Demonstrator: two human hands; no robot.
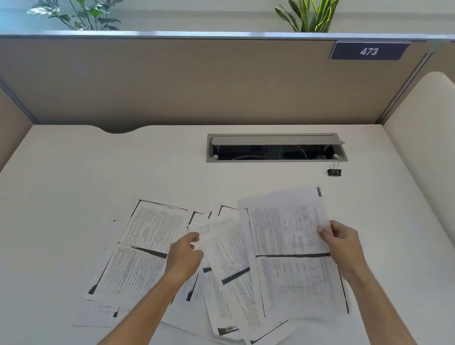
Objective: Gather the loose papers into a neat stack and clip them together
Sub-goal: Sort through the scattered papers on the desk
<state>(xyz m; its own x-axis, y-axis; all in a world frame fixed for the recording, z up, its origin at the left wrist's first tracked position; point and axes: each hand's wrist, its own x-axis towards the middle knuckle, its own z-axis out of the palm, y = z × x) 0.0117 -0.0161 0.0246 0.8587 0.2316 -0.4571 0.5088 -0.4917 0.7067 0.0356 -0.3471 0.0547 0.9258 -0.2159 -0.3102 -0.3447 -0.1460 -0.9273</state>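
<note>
Head view: right hand (340, 249) fingers pinching the top sheet (291, 250), left hand (186, 254) pinching another; papers (144, 248) fanning across the desk (38, 203). Binder clip (334, 170) sitting beyond, far-right, right hand nearer.

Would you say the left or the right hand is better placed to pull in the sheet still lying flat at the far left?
Probably the left hand: it lies right at that flat sheet, while the right hand pinches the top sheet on the far side.
</note>
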